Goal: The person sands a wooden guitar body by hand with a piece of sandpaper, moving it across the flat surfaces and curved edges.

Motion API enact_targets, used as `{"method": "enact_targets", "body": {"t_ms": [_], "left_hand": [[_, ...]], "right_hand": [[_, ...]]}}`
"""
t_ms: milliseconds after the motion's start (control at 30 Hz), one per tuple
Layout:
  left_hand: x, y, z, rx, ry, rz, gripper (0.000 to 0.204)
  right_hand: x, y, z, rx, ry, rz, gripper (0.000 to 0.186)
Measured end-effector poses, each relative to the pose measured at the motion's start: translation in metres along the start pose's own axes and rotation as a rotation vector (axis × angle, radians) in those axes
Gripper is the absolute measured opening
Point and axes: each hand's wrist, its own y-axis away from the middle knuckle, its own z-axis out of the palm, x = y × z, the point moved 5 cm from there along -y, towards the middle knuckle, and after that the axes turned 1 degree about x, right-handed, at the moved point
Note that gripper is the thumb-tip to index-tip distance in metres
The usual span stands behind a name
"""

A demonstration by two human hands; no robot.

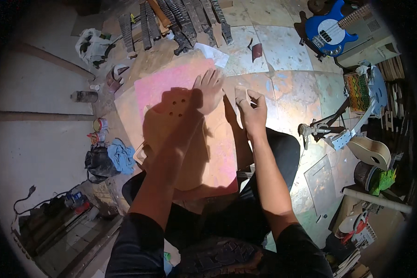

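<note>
Above the tiled floor (287, 95), a pink-stained board (146, 90) bears a bare, four-holed wooden guitar body (176, 108); the left hand (209, 90) stretches palm down, fingers slightly spread, gripping nothing; the right hand (255, 113), fingers nearly closed, pinches a small flat tan piece (239, 94) beside the board; uneven pressure could skid the body, a loose pinch drop the piece

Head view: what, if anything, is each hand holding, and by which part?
The right hand grips a small, flat tan piece, perhaps sandpaper, by its near part. The left hand is spread open, nothing visibly held.
</note>
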Motion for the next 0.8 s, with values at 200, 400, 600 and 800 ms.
{"method": "enact_targets", "body": {"t_ms": [200,400,600,800], "left_hand": [[0.057,0.138,0.029,-0.386,-0.021,0.052,0.077],[0.125,0.259,-0.014,-0.305,0.066,0.057,0.073],[0.126,0.329,-0.007,-0.137,-0.069,0.239,0.069],[0.066,0.364,-0.027,-0.121,0.101,0.005,0.085]], "right_hand": [[0.013,0.001,-0.001,0.019,-0.086,-0.035,0.049],[0.006,0.048,0.012,-0.015,0.005,-0.099,0.045],[0.022,0.076,0.009,-0.097,0.18,-0.282,0.046],[0.042,0.117,-0.009,-0.168,0.195,-0.283,0.047]]}}
